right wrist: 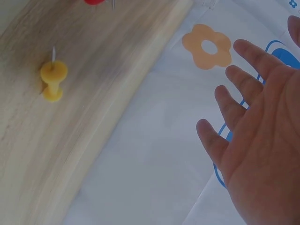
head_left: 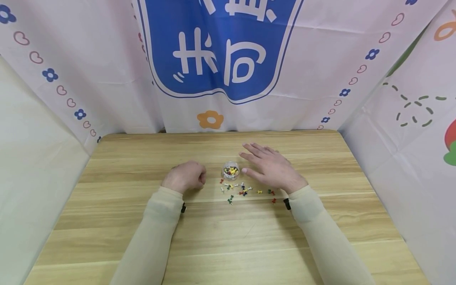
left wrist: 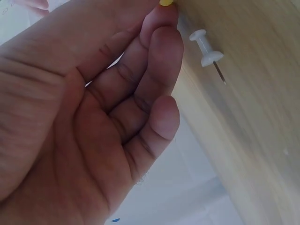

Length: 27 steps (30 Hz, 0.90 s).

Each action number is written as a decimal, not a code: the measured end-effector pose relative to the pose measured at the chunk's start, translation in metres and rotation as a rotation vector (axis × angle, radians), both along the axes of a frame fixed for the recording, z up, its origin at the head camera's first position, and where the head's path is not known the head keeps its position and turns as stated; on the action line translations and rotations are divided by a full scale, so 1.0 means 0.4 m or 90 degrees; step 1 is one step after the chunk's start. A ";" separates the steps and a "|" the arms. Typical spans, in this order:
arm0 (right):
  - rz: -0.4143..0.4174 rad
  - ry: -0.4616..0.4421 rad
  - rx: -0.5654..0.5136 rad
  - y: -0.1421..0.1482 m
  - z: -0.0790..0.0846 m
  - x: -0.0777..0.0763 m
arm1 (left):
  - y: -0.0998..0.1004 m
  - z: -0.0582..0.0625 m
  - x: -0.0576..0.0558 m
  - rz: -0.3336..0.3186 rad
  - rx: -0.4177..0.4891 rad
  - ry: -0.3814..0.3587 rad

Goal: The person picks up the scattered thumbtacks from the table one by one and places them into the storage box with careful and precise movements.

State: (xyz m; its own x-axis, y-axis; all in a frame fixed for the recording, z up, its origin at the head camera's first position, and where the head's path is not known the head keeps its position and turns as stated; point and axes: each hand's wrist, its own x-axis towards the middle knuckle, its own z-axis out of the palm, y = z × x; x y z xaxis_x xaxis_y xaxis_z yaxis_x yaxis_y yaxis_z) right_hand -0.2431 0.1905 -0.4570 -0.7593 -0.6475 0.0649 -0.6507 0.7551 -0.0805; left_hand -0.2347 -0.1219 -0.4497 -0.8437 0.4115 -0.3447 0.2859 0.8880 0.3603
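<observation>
Pale printed cloth [head_left: 117,91] hangs behind a wood-grain table [head_left: 107,221]. Leftmost, the left hand [head_left: 186,176] sits low, its fingers curled inward; a yellow bit shows at the fingertips in the left wrist view, but whether they pinch it I cannot tell. Between the hands stands a clear cup [head_left: 231,164] of pins, closer to the right hand. Loose pins [head_left: 244,193] lie on the cup's near side, scattered mostly left to right, their shafts pointing various ways. Rightmost, the right hand [head_left: 271,166] spreads palm down, fingers extended and holding nothing, thumb just beside the cup.
</observation>
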 end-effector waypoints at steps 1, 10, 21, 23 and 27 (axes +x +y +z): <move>-0.001 0.001 0.000 0.001 0.001 0.000 | 0.001 -0.001 -0.001 -0.002 -0.001 0.003; -0.003 0.004 -0.012 0.012 -0.003 -0.008 | 0.018 -0.003 -0.002 -0.045 -0.010 0.069; -0.028 -0.014 -0.001 0.033 -0.003 -0.022 | 0.052 0.001 -0.005 -0.077 0.002 0.241; -0.033 -0.017 -0.001 0.039 -0.002 -0.024 | 0.060 -0.001 -0.006 -0.082 0.003 0.273; -0.046 -0.024 -0.003 0.048 0.002 -0.027 | 0.080 -0.002 -0.007 -0.096 0.011 0.329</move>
